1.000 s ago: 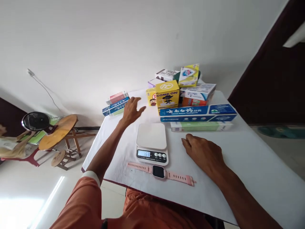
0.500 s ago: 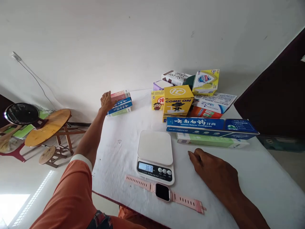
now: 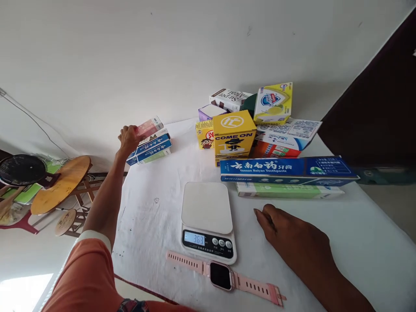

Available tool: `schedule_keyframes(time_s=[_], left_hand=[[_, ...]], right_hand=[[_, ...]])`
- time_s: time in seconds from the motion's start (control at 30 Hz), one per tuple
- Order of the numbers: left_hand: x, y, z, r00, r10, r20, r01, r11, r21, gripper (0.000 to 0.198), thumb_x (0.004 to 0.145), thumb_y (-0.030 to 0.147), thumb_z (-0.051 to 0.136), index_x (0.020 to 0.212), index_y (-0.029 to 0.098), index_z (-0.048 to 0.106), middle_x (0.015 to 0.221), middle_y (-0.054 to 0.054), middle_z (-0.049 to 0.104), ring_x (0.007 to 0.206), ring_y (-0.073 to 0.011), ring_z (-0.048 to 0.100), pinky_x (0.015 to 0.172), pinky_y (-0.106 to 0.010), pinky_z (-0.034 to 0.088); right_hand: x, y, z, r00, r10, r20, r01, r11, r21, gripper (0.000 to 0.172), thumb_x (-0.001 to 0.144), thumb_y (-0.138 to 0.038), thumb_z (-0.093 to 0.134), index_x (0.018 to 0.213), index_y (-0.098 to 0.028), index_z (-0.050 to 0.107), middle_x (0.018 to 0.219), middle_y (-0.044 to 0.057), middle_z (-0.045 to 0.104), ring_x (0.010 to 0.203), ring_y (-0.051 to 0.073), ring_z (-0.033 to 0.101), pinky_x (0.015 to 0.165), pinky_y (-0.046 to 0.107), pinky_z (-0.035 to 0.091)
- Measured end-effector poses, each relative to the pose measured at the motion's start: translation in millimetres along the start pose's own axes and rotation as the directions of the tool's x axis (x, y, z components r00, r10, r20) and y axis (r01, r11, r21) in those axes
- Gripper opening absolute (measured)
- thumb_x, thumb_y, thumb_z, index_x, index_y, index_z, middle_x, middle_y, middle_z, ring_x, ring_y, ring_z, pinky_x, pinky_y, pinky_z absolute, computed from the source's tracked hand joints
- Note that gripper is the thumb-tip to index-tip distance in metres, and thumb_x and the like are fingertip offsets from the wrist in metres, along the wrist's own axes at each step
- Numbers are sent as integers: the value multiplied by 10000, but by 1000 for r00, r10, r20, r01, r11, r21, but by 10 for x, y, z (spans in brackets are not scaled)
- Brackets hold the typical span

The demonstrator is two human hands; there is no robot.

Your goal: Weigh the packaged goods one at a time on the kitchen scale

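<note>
My left hand (image 3: 129, 138) is closed round the near end of a pink toothpaste box (image 3: 148, 127). The box is tilted above a pile of blue toothpaste boxes (image 3: 152, 148) and a light green box (image 3: 155, 157) at the table's far left. My right hand (image 3: 294, 236) rests on the white cloth with its fingers curled in, and nothing shows in them. To its left are a white kitchen scale (image 3: 208, 208) with a bare plate, its display showing 363, and a pink-strapped smartwatch (image 3: 221, 275) lying in front.
At the back right is a heap with a yellow COME ON box (image 3: 234, 136), a yellow soap box (image 3: 274, 104) and a white Super Meal box (image 3: 230, 99). A long blue toothpaste box (image 3: 286, 169) lies across a green one (image 3: 289, 190). Left stands a wooden table (image 3: 61, 186) with a fan.
My left hand has raised and tilted the pink toothpaste box off the pile, showing more of the boxes beneath. My right hand stays curled in place. The view has shifted slightly.
</note>
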State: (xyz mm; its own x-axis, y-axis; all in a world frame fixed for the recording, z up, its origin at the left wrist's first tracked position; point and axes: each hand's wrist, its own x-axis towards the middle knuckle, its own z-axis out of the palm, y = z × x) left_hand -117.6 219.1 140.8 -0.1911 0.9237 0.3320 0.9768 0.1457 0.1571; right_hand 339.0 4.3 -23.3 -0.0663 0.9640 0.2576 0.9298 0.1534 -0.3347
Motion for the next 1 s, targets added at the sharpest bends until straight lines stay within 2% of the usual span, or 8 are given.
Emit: schedule_keyframes(time_s=[0.1, 0.23, 0.37, 0.47, 0.7, 0.83, 0.93, 1.0], left_hand=[[-317, 73, -225, 991, 82, -105, -86, 996, -38, 451, 861, 462, 752, 1248, 290, 596, 1344, -160, 576, 1324, -415, 513, 1145, -636, 376], [-1075, 310, -394, 946, 320, -46, -323, 940, -107, 483, 882, 483, 759, 1299, 303, 594, 1261, -123, 609, 1215, -367, 575, 1081, -591, 458], [-1916, 636, -325, 834, 544, 88, -509, 822, -255, 492, 942, 512, 716, 1345, 270, 570, 1265, -107, 624, 1180, -310, 585, 1038, -503, 486], [-2314, 841, -202, 781, 605, 157, -538, 778, -325, 473, 989, 524, 664, 1361, 250, 564, 1270, -106, 631, 1194, -301, 576, 1054, -488, 459], [-2493, 934, -1, 770, 603, 210, -520, 783, -341, 504, 1005, 529, 646, 1413, 247, 558, 1299, -119, 618, 1213, -311, 568, 1090, -515, 431], [-2415, 860, -105, 795, 578, 183, -497, 794, -351, 774, 920, 606, 741, 1557, 297, 427, 1457, -134, 564, 1367, -349, 528, 1142, -540, 411], [-2345, 863, -206, 812, 565, 147, -494, 799, -342, 783, 916, 604, 748, 1564, 312, 418, 1492, -132, 551, 1404, -349, 521, 1161, -536, 404], [-2326, 903, -209, 793, 591, 148, -525, 786, -325, 767, 913, 579, 763, 1549, 304, 436, 1489, -129, 558, 1404, -347, 520, 1175, -537, 391]], right_hand=[[8, -56, -48, 998, 31, 55, -30, 999, -13, 382, 1044, -398, 430, 743, -220, 584, 656, 43, 701, 539, 178, 593, 501, 268, 231], [30, -140, -135, 987, 75, 141, -69, 997, -44, 315, 1039, -353, 471, 801, -209, 619, 766, 63, 755, 650, 204, 666, 544, 286, 245], [44, -210, -230, 973, 87, 214, -74, 995, -69, 311, 1063, -324, 450, 867, -198, 656, 842, 80, 779, 724, 220, 698, 568, 301, 258], [48, -255, -296, 961, 94, 259, -71, 993, -97, 316, 1084, -326, 435, 947, -188, 684, 927, 91, 799, 804, 236, 727, 583, 306, 263], [59, -304, -385, 950, 102, 295, -69, 990, -122, 341, 1109, -314, 400, 1043, -176, 705, 1035, 115, 810, 919, 261, 756, 618, 321, 282], [66, -304, -393, 946, 103, 308, -67, 990, -126, 350, 1111, -307, 388, 1047, -174, 705, 1009, 122, 803, 919, 260, 759, 629, 324, 305], [69, -296, -380, 943, 107, 316, -69, 989, -130, 349, 1111, -314, 385, 1059, -177, 702, 1028, 118, 802, 936, 266, 759, 633, 324, 312], [66, -288, -368, 942, 110, 316, -71, 988, -135, 350, 1111, -322, 386, 1067, -176, 701, 1036, 120, 802, 949, 275, 761, 636, 327, 318]])
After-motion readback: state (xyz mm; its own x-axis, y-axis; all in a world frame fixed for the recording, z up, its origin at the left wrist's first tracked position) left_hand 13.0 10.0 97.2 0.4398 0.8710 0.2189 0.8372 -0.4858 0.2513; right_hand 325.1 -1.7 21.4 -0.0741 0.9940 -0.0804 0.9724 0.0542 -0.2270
